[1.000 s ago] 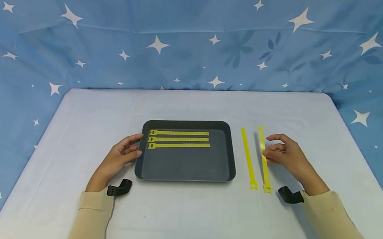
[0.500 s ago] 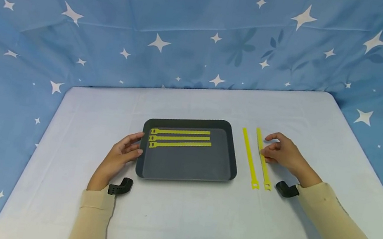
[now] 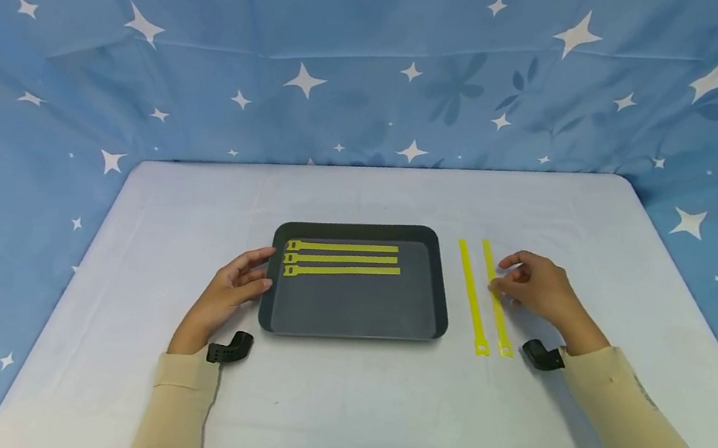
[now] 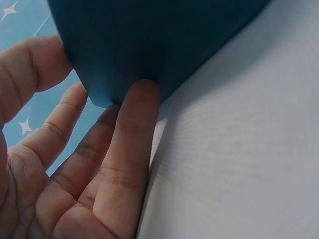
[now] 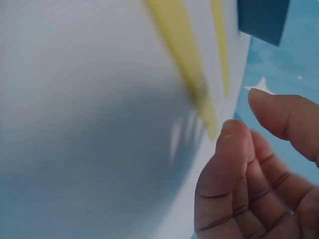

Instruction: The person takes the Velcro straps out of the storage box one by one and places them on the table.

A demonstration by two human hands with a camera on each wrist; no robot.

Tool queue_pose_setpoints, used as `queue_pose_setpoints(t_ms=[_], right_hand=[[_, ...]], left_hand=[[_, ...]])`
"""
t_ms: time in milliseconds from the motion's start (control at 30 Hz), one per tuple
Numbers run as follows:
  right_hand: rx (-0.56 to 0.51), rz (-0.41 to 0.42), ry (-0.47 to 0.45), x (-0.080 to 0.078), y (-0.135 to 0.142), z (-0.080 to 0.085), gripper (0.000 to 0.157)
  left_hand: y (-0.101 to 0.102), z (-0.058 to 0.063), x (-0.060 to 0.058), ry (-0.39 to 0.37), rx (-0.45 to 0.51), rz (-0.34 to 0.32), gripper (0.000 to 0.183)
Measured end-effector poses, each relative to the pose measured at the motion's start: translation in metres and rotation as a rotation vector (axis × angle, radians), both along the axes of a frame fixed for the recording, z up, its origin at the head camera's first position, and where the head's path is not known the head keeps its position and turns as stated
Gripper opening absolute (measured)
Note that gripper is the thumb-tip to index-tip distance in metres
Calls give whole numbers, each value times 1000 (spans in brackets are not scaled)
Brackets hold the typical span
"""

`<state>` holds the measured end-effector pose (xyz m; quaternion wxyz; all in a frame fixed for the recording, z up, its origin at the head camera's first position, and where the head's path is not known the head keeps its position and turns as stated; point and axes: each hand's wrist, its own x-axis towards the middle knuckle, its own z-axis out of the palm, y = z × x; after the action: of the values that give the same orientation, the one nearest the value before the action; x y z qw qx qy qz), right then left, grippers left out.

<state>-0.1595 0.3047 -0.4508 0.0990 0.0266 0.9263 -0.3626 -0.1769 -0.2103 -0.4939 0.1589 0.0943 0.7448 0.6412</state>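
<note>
My left hand [image 3: 226, 295] rests at the left end of a dark grey tray [image 3: 352, 309], its fairly straight fingers touching the outer wall, as the left wrist view shows. In the tray lie 3 yellow cable straps [image 3: 346, 262] with slotted heads, side by side, heads to the left. To the tray's right, two more such straps lie roughly parallel on the table, a left one [image 3: 473, 295] and a right one [image 3: 499, 318]. My right hand [image 3: 541, 288] is beside the right strap, fingers loosely bent. In the right wrist view thumb and fingertips [image 5: 233, 130] stand apart with nothing between them.
A white cloth covers the table [image 3: 355, 427], and a blue curtain [image 3: 359, 44] with white stars hangs behind it and along the sides. Each wrist wears a small black camera mount, one on the left [image 3: 231, 349] and one on the right [image 3: 542, 356].
The right strap, pinched and partly raised by my right hand a second ago, now lies flat, and the fingers have let it go. My left hand and the tray have kept their places.
</note>
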Motion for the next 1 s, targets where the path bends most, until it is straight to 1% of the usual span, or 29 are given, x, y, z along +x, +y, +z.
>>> queue_pose_setpoints(t_ms=[200, 467, 633, 733, 900, 1000], right_hand=[[18, 52, 151, 4, -6, 11, 29], [-72, 95, 266, 6, -17, 20, 28], [-164, 132, 283, 5, -26, 28, 30], [-223, 152, 278, 3, -33, 31, 30], [-311, 167, 232, -2, -47, 38, 30], [-335, 181, 209, -6, -56, 42, 30]], left_hand=[[0, 1, 1, 6, 19, -1, 60], [0, 0, 0, -3, 30, -6, 61], [0, 0, 0, -1, 5, -4, 61], [0, 1, 0, -2, 0, 1, 61], [-1, 2, 1, -3, 4, 2, 61], [-1, 2, 0, -4, 1, 0, 61]])
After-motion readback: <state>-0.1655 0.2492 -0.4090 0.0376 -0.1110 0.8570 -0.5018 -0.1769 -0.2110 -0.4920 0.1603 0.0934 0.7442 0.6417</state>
